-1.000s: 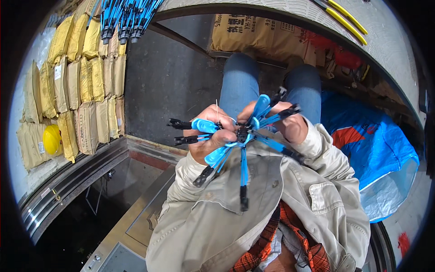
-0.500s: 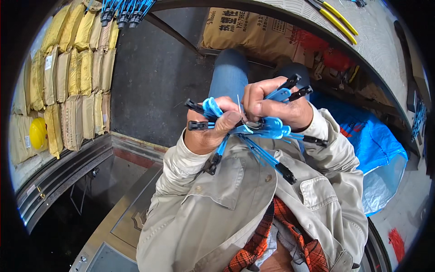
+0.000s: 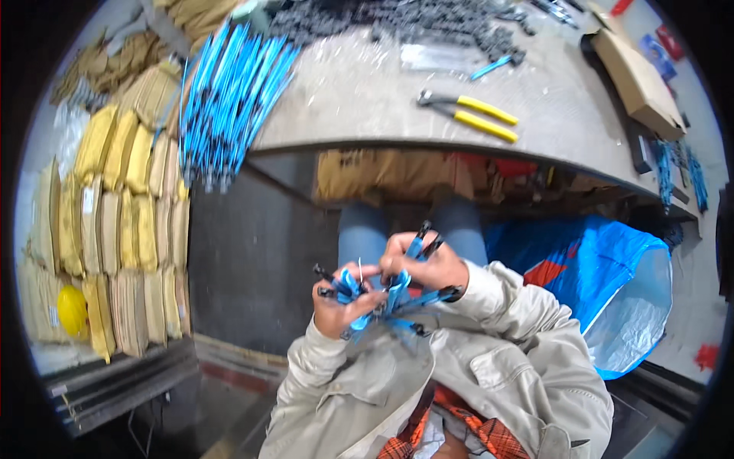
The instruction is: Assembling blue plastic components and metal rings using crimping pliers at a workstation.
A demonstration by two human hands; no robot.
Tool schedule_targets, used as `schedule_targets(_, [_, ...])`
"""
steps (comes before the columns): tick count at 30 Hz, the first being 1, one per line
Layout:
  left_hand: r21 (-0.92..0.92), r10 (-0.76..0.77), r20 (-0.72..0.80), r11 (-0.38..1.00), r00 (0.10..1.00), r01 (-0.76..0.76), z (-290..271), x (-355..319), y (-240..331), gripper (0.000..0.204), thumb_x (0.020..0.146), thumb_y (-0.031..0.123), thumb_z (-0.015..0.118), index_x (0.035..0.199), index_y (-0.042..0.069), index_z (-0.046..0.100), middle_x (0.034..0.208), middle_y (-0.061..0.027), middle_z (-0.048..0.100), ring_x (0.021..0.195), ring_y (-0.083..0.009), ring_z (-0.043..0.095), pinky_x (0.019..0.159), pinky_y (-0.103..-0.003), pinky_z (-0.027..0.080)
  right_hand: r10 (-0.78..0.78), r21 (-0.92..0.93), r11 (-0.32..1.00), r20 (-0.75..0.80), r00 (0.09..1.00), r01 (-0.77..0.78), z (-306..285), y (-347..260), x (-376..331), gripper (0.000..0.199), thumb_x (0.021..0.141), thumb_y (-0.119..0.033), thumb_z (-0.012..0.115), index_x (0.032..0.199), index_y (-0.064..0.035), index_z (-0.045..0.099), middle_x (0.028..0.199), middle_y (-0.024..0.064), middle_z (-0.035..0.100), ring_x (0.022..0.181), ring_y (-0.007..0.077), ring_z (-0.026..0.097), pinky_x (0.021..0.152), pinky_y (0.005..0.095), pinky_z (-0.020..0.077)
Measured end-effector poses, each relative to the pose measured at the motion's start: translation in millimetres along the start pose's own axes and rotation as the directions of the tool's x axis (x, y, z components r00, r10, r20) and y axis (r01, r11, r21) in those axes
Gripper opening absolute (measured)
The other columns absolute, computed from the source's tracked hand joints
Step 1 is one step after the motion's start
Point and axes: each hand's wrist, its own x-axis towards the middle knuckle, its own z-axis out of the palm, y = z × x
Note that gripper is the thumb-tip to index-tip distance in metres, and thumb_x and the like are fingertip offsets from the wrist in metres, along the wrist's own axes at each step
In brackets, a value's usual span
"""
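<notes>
A single head-worn fisheye looks steeply down, close above both hands, the workbench [image 3: 359,99] curving beyond them past the knees.

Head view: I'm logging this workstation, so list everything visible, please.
Blue cables with black ends, small bundle: several, between both hands.
Blue cables, large bundle: many, left table edge.
Yellow-handled pliers: one, on grey tabletop.
Dark small parts: heap, far tabletop.
Brown cardboard box: one, table right.
Blue plastic sack: one, floor right.
Yellowish paper sacks: many, stacked left.
Yellow ball-like object: one, far left.
Left hand, right hand: gripping small bundle.
</notes>
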Motion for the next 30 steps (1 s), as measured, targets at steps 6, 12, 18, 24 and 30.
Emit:
schedule_targets(6, [-0.049,0.07,0.156,0.997,0.985,-0.063,-11,22,-9,0.029,0.067,-0.005,0.07,0.095,-0.005,0.064,0.081,-0.0084,0.062,0.07,-0.0135,0.055,0.066,-0.024,0.044,0.192,-0.085,0.98,0.189,0.963,-0.179,-25,-22,12,0.026,0.086,-0.024,0.061,0.094,0.0005,0.058,0.087,0.0098,0.061,0.083,0.0167,0.059,0.073,0.026,0.047])
schedule_targets(12, [-0.171,0.207,0.214,0.97,0.955,-0.172,-41,50,-8,0.024,0.068,-0.003,0.068,0.091,-0.005,0.063,0.082,-0.0101,0.06,0.068,-0.0165,0.055,0.067,-0.026,0.044,-0.101,-0.053,0.989,0.458,0.883,0.14,-73,-63,83,0.035,0.09,-0.03,0.054,0.112,-0.0027,0.056,0.102,0.01,0.06,0.091,0.0175,0.054,0.081,0.0282,0.0438])
schedule_targets(18, [-0.269,0.16,0.244,0.959,0.956,-0.092,-56,68,-19,0.026,0.064,-0.003,0.069,0.089,-0.003,0.064,0.084,-0.012,0.06,0.071,-0.0193,0.056,0.068,-0.028,0.045,-0.428,-0.958,0.106,0.198,0.882,0.266,-145,-128,250,0.018,0.081,-0.016,0.061,0.098,-0.0096,0.064,0.089,0.0044,0.065,0.072,0.0205,0.059,0.064,0.0288,0.0474])
schedule_targets(24, [-0.187,0.127,0.177,0.978,0.976,-0.093,-42,66,-17,0.028,0.063,-0.006,0.07,0.09,-0.002,0.064,0.09,-0.0148,0.062,0.078,-0.0211,0.058,0.072,-0.03,0.046,-0.219,-0.82,-0.571,0.119,0.968,-0.029,-165,-96,327,0.008,0.072,-0.018,0.06,0.078,-0.0197,0.064,0.076,0.0006,0.065,0.075,0.0193,0.06,0.076,0.0363,0.0408])
schedule_targets(30, [-0.159,0.212,0.236,0.971,0.948,-0.178,-44,55,-19,0.028,0.066,-0.004,0.072,0.093,-0.001,0.065,0.092,-0.0122,0.064,0.078,-0.0184,0.059,0.073,-0.028,0.046,-0.348,-0.897,0.256,0.261,0.9,0.36,-105,-134,243,0.017,0.084,-0.015,0.056,0.095,-0.008,0.066,0.072,0.0038,0.064,0.058,0.0148,0.056,0.058,0.026,0.0449])
